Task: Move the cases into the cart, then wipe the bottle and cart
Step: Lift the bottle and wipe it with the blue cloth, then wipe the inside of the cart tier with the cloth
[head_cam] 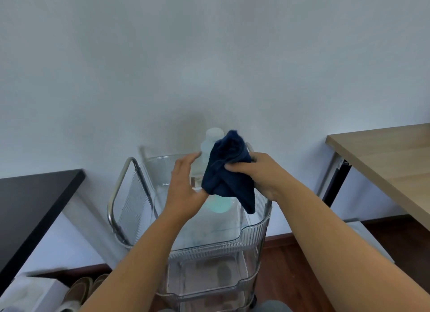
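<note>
Bottle (210,144) standing in cart (253,232) top tier, far side; cloth (226,172) lying against its right. Surfaces (35,195) flanking cart left and right (391,158).

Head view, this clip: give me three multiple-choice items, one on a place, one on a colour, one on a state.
1. Where is the bottle?
A. over the cart's top tray
B. on the wooden table
C. on the floor

2. What colour is the cloth?
A. white
B. dark blue
C. red

3. What is the right hand doing?
A. hanging idle
B. pressing flat on the black table
C. gripping the cloth

Key: 1 A, the bottle stands up above the clear cart, steadied by the left hand. 2 B, the cloth is navy throughout. 3 C, its fingers curl round the bunched cloth against the bottle.
</note>
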`<action>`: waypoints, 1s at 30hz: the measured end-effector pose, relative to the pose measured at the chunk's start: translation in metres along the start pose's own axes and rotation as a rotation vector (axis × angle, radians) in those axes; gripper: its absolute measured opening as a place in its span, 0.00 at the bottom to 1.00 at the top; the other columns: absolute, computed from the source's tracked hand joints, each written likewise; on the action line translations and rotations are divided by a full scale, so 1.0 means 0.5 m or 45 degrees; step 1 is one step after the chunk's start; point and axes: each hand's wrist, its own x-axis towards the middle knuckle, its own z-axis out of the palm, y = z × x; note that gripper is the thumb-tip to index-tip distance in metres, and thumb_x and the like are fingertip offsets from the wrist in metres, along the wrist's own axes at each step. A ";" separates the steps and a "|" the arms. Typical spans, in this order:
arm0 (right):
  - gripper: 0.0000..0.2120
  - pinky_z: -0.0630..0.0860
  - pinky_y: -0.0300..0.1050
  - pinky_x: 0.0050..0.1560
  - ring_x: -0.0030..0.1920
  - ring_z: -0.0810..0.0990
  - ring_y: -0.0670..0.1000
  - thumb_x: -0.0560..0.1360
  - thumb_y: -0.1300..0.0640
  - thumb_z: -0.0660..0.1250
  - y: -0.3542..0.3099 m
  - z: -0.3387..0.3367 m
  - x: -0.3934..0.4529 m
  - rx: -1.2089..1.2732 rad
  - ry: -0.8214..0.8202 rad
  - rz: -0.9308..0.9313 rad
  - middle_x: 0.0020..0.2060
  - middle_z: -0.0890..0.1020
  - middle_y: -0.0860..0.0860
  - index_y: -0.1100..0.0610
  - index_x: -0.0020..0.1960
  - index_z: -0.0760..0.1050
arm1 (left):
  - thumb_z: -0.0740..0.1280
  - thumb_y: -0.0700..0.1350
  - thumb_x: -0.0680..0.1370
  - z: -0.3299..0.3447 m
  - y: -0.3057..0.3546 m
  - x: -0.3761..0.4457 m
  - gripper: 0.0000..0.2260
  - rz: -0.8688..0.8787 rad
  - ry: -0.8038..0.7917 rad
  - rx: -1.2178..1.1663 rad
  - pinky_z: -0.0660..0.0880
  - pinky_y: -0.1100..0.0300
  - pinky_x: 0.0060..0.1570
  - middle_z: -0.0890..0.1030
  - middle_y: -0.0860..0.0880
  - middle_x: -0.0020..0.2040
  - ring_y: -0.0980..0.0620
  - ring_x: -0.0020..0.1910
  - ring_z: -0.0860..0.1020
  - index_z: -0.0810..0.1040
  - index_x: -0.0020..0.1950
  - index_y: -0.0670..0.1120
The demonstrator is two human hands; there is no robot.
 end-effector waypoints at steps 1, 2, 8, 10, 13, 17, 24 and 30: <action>0.15 0.81 0.50 0.51 0.53 0.84 0.56 0.70 0.60 0.75 0.000 0.006 0.001 0.152 -0.072 0.037 0.51 0.86 0.55 0.58 0.56 0.80 | 0.71 0.47 0.75 -0.023 0.008 -0.010 0.20 0.021 -0.002 -0.025 0.67 0.74 0.60 0.74 0.55 0.63 0.64 0.61 0.72 0.73 0.65 0.59; 0.16 0.81 0.51 0.52 0.55 0.83 0.56 0.72 0.60 0.73 0.001 0.014 0.002 0.286 -0.128 0.075 0.53 0.85 0.55 0.57 0.59 0.79 | 0.67 0.45 0.77 -0.041 0.022 -0.019 0.15 -0.053 -0.047 -0.151 0.70 0.70 0.61 0.78 0.54 0.60 0.63 0.59 0.75 0.76 0.62 0.58; 0.23 0.78 0.57 0.57 0.58 0.81 0.59 0.72 0.50 0.70 0.045 0.085 0.002 0.718 -0.222 0.210 0.58 0.82 0.59 0.57 0.65 0.75 | 0.62 0.61 0.79 -0.075 0.054 -0.071 0.19 -0.744 -0.252 -0.851 0.79 0.50 0.55 0.85 0.46 0.54 0.47 0.52 0.84 0.80 0.59 0.49; 0.25 0.75 0.59 0.62 0.60 0.80 0.59 0.71 0.44 0.71 0.059 0.103 0.001 0.692 -0.170 0.249 0.58 0.83 0.57 0.56 0.64 0.76 | 0.64 0.57 0.79 -0.073 0.050 -0.087 0.14 -0.715 -0.195 -0.812 0.82 0.54 0.48 0.86 0.48 0.53 0.50 0.50 0.85 0.80 0.59 0.52; 0.24 0.78 0.53 0.55 0.55 0.82 0.54 0.68 0.43 0.74 0.073 0.119 -0.003 0.390 -0.016 0.320 0.50 0.86 0.53 0.54 0.59 0.78 | 0.67 0.46 0.80 -0.071 0.035 -0.100 0.07 -0.670 -0.054 -0.661 0.82 0.59 0.40 0.86 0.48 0.50 0.53 0.46 0.85 0.81 0.57 0.50; 0.18 0.78 0.47 0.45 0.50 0.82 0.55 0.70 0.61 0.74 0.093 0.112 0.001 0.202 0.082 0.327 0.51 0.84 0.55 0.59 0.59 0.78 | 0.65 0.50 0.81 -0.104 0.019 -0.090 0.08 -0.565 0.053 -0.389 0.79 0.56 0.47 0.84 0.57 0.47 0.53 0.49 0.82 0.81 0.47 0.62; 0.26 0.76 0.40 0.39 0.51 0.80 0.47 0.64 0.57 0.80 0.089 0.145 0.004 -0.200 -0.073 0.102 0.51 0.82 0.42 0.47 0.58 0.75 | 0.66 0.54 0.79 -0.164 -0.008 -0.039 0.07 -0.658 0.045 -0.414 0.75 0.58 0.40 0.83 0.58 0.46 0.53 0.50 0.80 0.81 0.44 0.62; 0.48 0.77 0.44 0.47 0.58 0.75 0.50 0.54 0.47 0.84 0.095 0.210 0.033 -0.664 -0.158 -0.031 0.58 0.73 0.49 0.39 0.67 0.62 | 0.67 0.56 0.77 -0.172 -0.024 -0.004 0.05 -0.454 -0.115 0.007 0.77 0.54 0.45 0.82 0.56 0.42 0.53 0.45 0.80 0.78 0.45 0.57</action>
